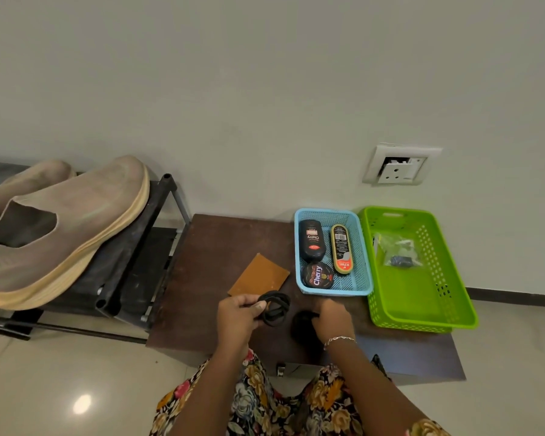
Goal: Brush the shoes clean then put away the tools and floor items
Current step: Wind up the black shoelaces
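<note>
1. Nearest the camera, a floral garment (265, 398) covers the person's lap, and both forearms reach forward over a low dark brown table (202, 278).
2. The left hand (238, 313) is closed around a coil of black cord (276, 309). The thumb presses on the coil's near side, and the loops stick out to the right of the fingers, just above the tabletop.
3. The right hand (334, 319), with a thin bracelet (339, 339) at the wrist, curls its fingers down over a dark rounded object (302, 332) on the table. The object is too blurred to identify. It lies just right of the coil, between the two hands.
4. Just beyond the left hand lies a tan cloth (258, 275), flat on the table.
5. Beyond the right hand stands a blue basket (337, 292) holding a black polish bottle (311, 240), an oblong Kiwi container (341, 250) and a round Cherry tin (317, 275).
6. Touching its right side is a green basket (422, 297) with a clear plastic bag (397, 250) inside.
7. Well to the left, a pair of beige shoes (60, 228) sits on top of a black shoe rack (132, 247).
8. Farthest back, a wall socket (400, 166) is mounted above the baskets.
</note>
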Demonstrator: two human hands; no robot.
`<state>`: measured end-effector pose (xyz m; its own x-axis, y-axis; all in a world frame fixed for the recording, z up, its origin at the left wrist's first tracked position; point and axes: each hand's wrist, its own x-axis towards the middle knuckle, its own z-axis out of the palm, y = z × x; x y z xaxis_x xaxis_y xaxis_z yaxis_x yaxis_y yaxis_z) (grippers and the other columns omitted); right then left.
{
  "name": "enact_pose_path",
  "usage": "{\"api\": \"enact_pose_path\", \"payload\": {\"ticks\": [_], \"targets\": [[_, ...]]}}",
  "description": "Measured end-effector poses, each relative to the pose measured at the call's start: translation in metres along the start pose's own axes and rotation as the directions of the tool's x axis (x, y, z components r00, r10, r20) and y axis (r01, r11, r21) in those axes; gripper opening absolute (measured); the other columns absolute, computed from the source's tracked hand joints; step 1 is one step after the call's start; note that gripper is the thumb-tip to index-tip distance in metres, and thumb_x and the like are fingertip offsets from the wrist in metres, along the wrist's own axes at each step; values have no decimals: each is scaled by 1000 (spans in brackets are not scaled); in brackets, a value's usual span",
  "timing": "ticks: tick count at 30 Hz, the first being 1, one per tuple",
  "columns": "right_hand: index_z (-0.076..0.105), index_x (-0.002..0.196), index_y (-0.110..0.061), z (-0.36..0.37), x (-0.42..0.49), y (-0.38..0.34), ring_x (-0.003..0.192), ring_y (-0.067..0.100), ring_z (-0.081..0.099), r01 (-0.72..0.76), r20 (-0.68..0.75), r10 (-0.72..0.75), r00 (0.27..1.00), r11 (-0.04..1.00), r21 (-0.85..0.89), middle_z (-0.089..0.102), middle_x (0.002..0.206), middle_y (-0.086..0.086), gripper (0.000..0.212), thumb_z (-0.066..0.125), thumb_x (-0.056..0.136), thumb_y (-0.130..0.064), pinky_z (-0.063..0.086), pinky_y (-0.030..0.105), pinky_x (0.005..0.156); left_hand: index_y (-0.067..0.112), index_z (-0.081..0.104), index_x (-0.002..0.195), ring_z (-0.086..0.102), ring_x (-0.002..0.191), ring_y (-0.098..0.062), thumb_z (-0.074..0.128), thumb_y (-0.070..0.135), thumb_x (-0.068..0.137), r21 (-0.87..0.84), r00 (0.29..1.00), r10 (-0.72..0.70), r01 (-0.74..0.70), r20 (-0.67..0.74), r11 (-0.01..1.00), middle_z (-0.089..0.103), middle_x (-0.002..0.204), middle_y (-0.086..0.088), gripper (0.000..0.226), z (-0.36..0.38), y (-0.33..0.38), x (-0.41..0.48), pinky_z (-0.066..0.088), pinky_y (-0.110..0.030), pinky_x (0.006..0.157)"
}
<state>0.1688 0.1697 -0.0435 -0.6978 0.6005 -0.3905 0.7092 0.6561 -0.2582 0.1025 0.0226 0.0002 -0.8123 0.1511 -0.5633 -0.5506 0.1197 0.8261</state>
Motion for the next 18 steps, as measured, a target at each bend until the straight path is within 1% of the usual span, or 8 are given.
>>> {"api": "enact_pose_path", "payload": {"ticks": [3,5,7,9,12,14,16,18], "targets": [[67,97,-9,-16,-9,13,103,26,60,37,-48,-33,998,995,92,67,103,10,17,57,83,-13,45,29,83,-3,62,87,61,72,-17,58,-9,84,15,999,17,-18,29,1000,62,77,-9,8,11,1,-4,53,-17,52],[68,94,-9,-32,-17,25,98,25,61,60,-104,-43,994,984,169,69,98,9,15,61,81,-12,45,29,81,1,63,84,62,75,-18,58,-7,85,42,998,35,-37,58,998,64,79,-10,9,24,0,-7,52,-20,56],[68,90,-9,-52,-23,40,94,26,62,87,-174,-49,984,972,220,70,92,10,12,62,79,-10,45,29,76,0,64,90,61,81,-21,59,-4,85,85,995,53,-61,85,995,64,84,-12,8,41,-1,-11,49,-23,62],[68,83,-9,-74,-27,58,87,28,63,114,-252,-50,967,963,245,70,85,12,7,64,77,-9,44,31,70,3,64,88,60,78,-18,60,-3,85,126,988,83,-100,134,987,64,82,-10,7,60,0,-17,46,-23,62],[68,83,-7,-105,-22,91,87,32,63,78,-321,1,947,969,233,70,84,15,7,63,78,-9,43,33,68,8,63,78,58,73,-17,62,-3,83,171,973,129,-162,190,972,62,74,-6,12,91,4,-25,47,-26,62],[68,89,-6,-120,-13,115,92,33,62,23,-328,47,943,978,206,70,90,17,12,62,80,-8,44,34,71,13,62,69,61,76,-22,64,-4,81,212,963,148,-197,228,957,63,72,-6,21,111,5,-27,50,-34,72],[68,94,-6,-130,-1,135,97,33,61,-28,-321,73,944,989,144,69,97,17,16,60,81,-9,44,33,74,9,64,72,61,80,-25,66,-4,79,260,947,173,-245,271,934,64,76,-9,15,131,10,-29,51,-38,79],[67,99,-7,-135,10,149,101,31,59,-59,-287,67,956,998,37,67,102,15,19,56,83,-9,44,32,77,2,68,84,60,81,-23,69,-1,77,314,922,233,-330,309,890,65,81,-11,8,150,12,-28,50,-36,79]]}}
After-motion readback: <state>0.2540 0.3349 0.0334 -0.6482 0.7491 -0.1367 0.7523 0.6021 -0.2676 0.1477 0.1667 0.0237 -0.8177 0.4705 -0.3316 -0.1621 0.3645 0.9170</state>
